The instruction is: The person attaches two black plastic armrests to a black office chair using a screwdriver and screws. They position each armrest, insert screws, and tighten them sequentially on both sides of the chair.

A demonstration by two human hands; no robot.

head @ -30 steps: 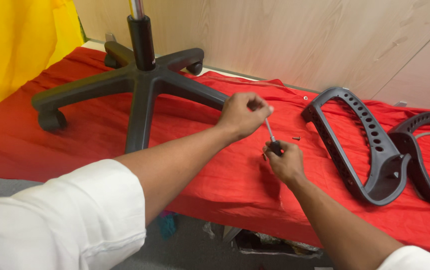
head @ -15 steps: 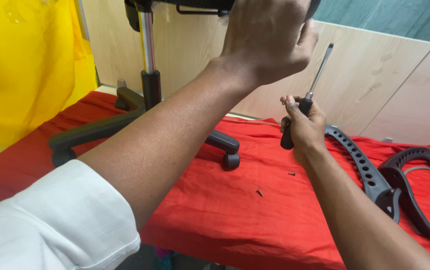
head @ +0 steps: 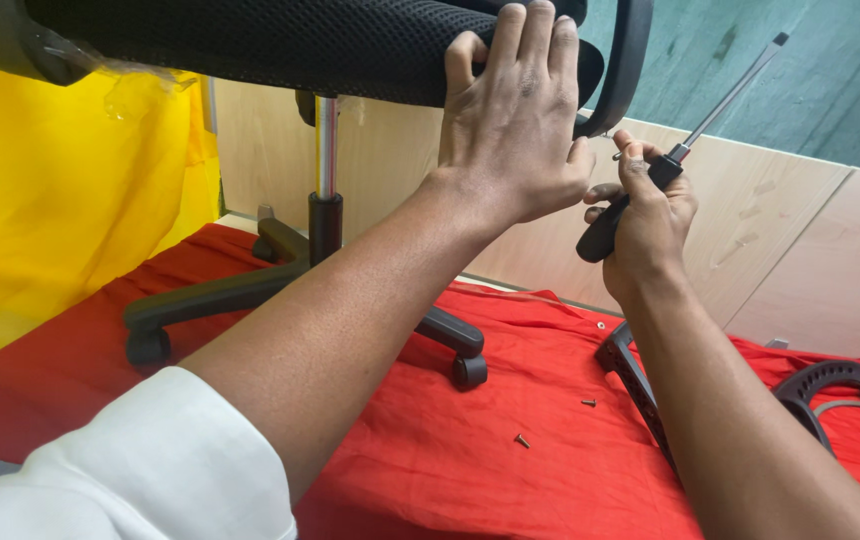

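Two hands work at the seat (head: 280, 45): left hand (head: 515, 120) flat, steadying it, right hand (head: 650, 215) gripping a screwdriver (head: 685, 140) ready.

Chair on the bench, both hands raised at the seat.

The seat (head: 280, 45) sits at the top, above the post (head: 326, 170), which rises from the base (head: 250, 300) standing on the cloth (head: 510, 490) over the bench. The left hand (head: 520, 120) lies flat against the seat's right end. Just right of it, and touching it at the fingertips, the right hand (head: 650, 225) holds a screwdriver (head: 695, 135) whose shaft slants up to the right. Below the hands, two screws (head: 522, 440) lie loose on the cloth, right of the base's nearest caster (head: 470, 372). Two armrests (head: 840, 385) lie on the cloth further right, one partly hidden behind the right forearm. A wall panel stands behind the bench.
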